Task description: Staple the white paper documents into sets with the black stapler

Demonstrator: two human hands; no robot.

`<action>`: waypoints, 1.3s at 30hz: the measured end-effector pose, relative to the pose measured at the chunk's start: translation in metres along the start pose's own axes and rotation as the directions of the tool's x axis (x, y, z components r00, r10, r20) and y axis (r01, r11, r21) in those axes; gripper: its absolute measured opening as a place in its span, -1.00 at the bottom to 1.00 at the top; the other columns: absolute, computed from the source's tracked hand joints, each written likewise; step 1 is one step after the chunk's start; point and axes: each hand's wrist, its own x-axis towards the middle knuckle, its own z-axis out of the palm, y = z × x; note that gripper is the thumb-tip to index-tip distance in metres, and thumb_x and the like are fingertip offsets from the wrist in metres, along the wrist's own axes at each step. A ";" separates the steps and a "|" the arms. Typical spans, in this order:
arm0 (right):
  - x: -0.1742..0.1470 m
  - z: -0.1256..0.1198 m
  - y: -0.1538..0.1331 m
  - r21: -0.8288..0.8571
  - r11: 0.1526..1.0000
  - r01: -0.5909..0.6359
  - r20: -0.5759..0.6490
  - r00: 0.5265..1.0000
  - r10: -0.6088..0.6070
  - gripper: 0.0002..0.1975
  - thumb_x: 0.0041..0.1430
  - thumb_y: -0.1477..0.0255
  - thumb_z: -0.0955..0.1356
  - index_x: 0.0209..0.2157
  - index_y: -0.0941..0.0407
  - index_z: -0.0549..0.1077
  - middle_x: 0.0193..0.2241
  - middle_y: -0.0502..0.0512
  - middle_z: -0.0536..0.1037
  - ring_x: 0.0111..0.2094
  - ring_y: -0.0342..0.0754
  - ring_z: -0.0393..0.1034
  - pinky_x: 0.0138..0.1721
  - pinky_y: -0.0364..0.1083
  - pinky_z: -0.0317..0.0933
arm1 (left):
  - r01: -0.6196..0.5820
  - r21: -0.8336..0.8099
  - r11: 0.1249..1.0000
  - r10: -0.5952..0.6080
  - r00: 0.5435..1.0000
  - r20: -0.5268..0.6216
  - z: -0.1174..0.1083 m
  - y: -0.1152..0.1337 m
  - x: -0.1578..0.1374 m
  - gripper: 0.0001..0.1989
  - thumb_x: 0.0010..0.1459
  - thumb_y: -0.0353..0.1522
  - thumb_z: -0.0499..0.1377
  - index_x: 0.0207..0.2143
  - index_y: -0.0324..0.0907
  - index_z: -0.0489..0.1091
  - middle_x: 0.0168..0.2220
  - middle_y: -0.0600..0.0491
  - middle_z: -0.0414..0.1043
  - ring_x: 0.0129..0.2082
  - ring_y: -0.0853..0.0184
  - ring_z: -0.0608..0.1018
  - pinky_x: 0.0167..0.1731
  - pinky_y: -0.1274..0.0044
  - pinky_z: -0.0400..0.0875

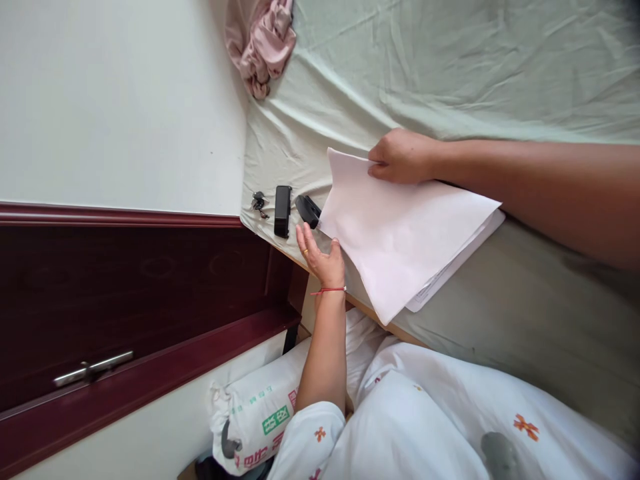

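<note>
- Paper stack (390, 227), over the green cloth's (450, 73) near edge; print on lower sheets mostly hidden.
- Right hand (403, 157), reaching in from the right, clamps the stack's far edge; some fingers hidden.
- Left hand (323, 257) extends from the near side, fingers and thumb apart.
- Pink fabric (265, 47), far left, is cut off.

Loose white clothes (425, 400) with little orange-red flowers (526, 427), the clearest around 4 o'clock in view, plus a grey blotch (500, 455) nearer 5. The short left sleeve (307, 443) down at 6 o'clock has the same print. The left hand (330, 269) sports a gold ring (305, 251), and that wrist's got a thin red string bracelet (331, 289) with a tiny pale bead (345, 289).
</note>
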 end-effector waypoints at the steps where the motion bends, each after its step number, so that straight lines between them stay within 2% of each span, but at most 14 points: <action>1: 0.000 0.000 0.000 -0.003 1.000 0.003 0.000 1.000 -0.003 -0.63 0.33 0.47 0.34 -0.56 0.09 0.19 -0.47 0.08 0.48 -0.22 -0.01 0.44 -0.20 -0.03 0.17 | -0.006 0.011 1.000 0.006 1.000 0.022 0.000 -0.001 0.001 -0.18 0.10 -0.50 0.26 0.41 -0.10 0.19 0.53 -0.20 0.08 0.56 0.07 0.10 0.52 0.22 -0.01; 7: 0.000 0.000 0.001 -0.011 1.000 0.014 -0.005 1.000 -0.014 -0.65 0.33 0.48 0.33 -0.55 0.09 0.20 -0.47 0.09 0.47 -0.25 -0.01 0.42 -0.23 -0.02 0.15 | -0.036 0.072 0.997 0.035 0.999 0.021 0.003 -0.006 0.001 -0.25 0.14 -0.50 0.20 0.41 -0.17 0.26 0.49 -0.18 0.21 0.58 0.10 0.06 0.54 0.21 -0.07; 14: -0.002 -0.001 -0.003 0.059 0.997 -0.044 -0.003 0.999 0.044 -0.64 0.30 0.49 0.36 -0.56 0.11 0.20 -0.48 0.07 0.46 -0.25 -0.05 0.39 -0.18 -0.03 0.17 | -0.085 0.112 0.990 0.086 0.996 -0.003 0.009 -0.007 0.000 -0.35 0.19 -0.50 0.12 0.35 -0.32 0.34 0.44 -0.26 0.28 0.50 0.13 0.25 0.52 0.29 0.03; 20: 0.001 0.000 0.000 -0.009 1.000 0.007 -0.001 1.000 -0.007 -0.63 0.32 0.46 0.33 -0.55 0.10 0.16 -0.48 0.08 0.46 -0.24 -0.02 0.39 -0.19 -0.03 0.16 | -0.035 0.128 0.991 0.031 0.999 0.034 0.008 -0.001 -0.002 -0.34 0.20 -0.50 0.11 0.37 -0.22 0.34 0.46 -0.22 0.26 0.51 0.12 0.25 0.52 0.24 0.02; 27: 0.002 0.001 0.002 -0.044 0.998 0.037 -0.020 0.999 -0.038 -0.61 0.32 0.48 0.34 -0.56 0.09 0.16 -0.51 0.07 0.44 -0.29 -0.05 0.40 -0.23 -0.04 0.13 | -0.051 0.138 0.989 0.043 0.997 0.058 0.006 -0.002 -0.003 -0.33 0.18 -0.51 0.11 0.37 -0.21 0.35 0.47 -0.19 0.24 0.51 0.12 0.25 0.52 0.23 -0.01; 31: 0.001 0.001 0.003 -0.056 0.997 0.050 -0.022 0.998 -0.052 -0.61 0.32 0.47 0.33 -0.56 0.09 0.13 -0.52 0.06 0.41 -0.32 -0.07 0.36 -0.25 -0.04 0.13 | -0.071 0.097 0.993 0.067 0.997 0.044 0.012 -0.005 -0.004 -0.25 0.18 -0.56 0.03 0.44 -0.31 0.21 0.52 -0.25 0.12 0.54 0.18 0.18 0.49 0.33 0.09; 34: 0.001 0.001 0.004 -0.044 0.998 0.034 -0.061 0.997 -0.036 -0.62 0.31 0.44 0.32 -0.56 0.08 0.12 -0.53 0.06 0.40 -0.31 -0.06 0.35 -0.22 -0.05 0.16 | -0.073 0.037 0.997 0.071 0.995 0.065 0.014 -0.006 -0.005 -0.17 0.17 -0.59 0.01 0.51 -0.25 0.07 0.57 -0.18 -0.03 0.56 0.21 0.12 0.48 0.37 0.15; 39: 0.002 -0.001 0.009 0.139 0.990 0.006 -0.166 0.986 0.017 -0.62 0.27 0.48 0.34 -0.58 0.10 0.12 -0.54 0.03 0.32 -0.29 -0.05 0.29 -0.16 -0.04 0.15 | -0.061 -0.034 0.998 0.064 0.995 0.082 0.014 -0.007 -0.003 -0.10 0.15 -0.59 0.04 0.55 -0.16 -0.02 0.60 -0.11 -0.14 0.57 0.19 0.08 0.47 0.36 0.18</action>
